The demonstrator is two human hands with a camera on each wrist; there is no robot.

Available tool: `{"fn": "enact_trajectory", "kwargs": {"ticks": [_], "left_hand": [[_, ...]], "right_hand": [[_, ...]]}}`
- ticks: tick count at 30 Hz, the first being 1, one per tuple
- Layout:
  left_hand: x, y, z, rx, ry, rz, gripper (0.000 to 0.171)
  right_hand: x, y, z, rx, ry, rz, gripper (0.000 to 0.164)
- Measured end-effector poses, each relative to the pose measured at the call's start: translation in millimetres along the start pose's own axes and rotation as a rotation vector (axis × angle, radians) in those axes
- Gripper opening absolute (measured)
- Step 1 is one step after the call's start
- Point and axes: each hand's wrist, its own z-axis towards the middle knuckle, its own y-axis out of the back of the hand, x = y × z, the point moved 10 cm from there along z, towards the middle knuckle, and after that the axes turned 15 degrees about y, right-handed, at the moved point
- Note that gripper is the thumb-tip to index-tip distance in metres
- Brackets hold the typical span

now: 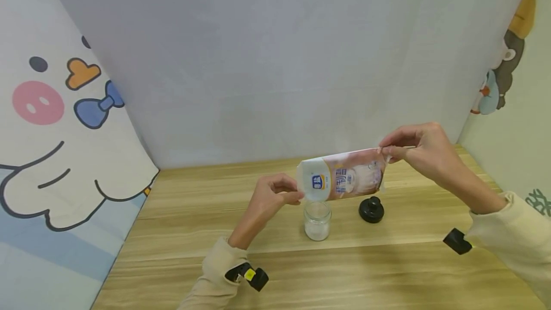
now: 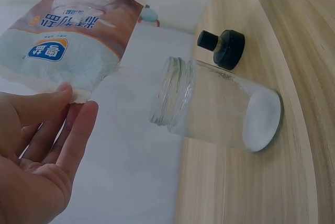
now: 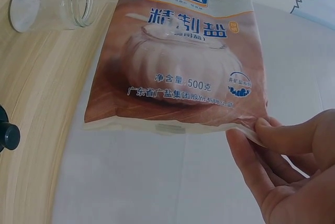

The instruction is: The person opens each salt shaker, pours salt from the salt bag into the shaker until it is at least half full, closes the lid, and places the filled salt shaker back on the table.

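Both hands hold a brown-and-white salt bag (image 1: 355, 176) above the table, stretched between them and sloping down toward the left. My left hand (image 1: 268, 199) pinches its lower corner between thumb and fingertips. At the higher right end, my right hand (image 1: 426, 151) pinches the other corner. Under the bag's left end stands an uncapped glass jar (image 1: 317, 224), upright, with white salt (image 2: 261, 121) covering its bottom. A faint whitish streak runs between the bag's lower corner and the jar mouth in the right wrist view. A black knobbed lid (image 1: 371, 209) lies right of the jar.
The wood-grain table (image 1: 193, 233) reaches back to a pale grey cloth wall (image 1: 267, 71). A cartoon-printed panel (image 1: 43, 157) borders the left side and another printed panel (image 1: 508, 133) the right. Black wrist cameras (image 1: 258, 279) jut from the sleeves.
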Motion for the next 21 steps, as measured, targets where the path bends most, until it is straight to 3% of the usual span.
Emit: {"fn": "enact_trajectory", "kwargs": {"ticks": [21], "left_hand": [[2.8, -0.4, 0.5, -0.008, 0.014, -0.015, 0.010]], "right_hand": [[-5.2, -1.4, 0.5, -0.008, -0.039, 0.024, 0.006]]}}
